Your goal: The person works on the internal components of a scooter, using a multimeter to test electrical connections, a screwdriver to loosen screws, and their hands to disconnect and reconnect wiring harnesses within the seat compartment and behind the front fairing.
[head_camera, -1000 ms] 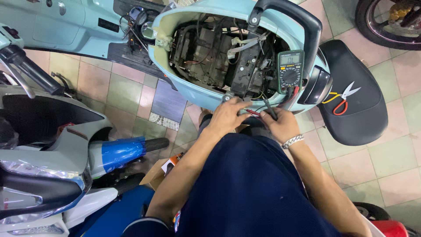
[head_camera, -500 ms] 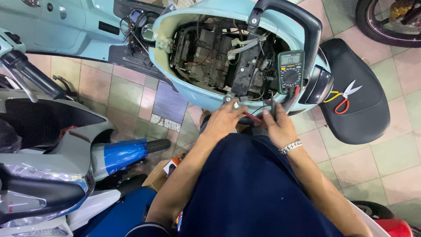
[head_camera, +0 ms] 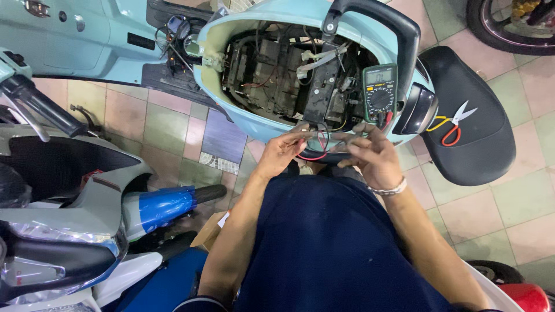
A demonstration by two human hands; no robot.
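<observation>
While I lean over the pale blue scooter with its body opened up, both my hands are working at the rear edge of the open bay. My left hand is pinched shut on the red wire, which loops down and curls below my fingers, just outside the scooter's rim. My right hand is closed too, fingertips pressed together around thin dark leads close to that same wire; a metal bracelet sits on the wrist. The two hands are near each other but not touching. Just above my right hand, the green multimeter leans on the scooter's edge, its leads dropping toward my fingers. To the right of the scooter's bay, the black seat lies flipped open with a pair of scissors with red and yellow handles resting on it. Left of the scooter, a grey scooter stands on the tiled floor.
</observation>
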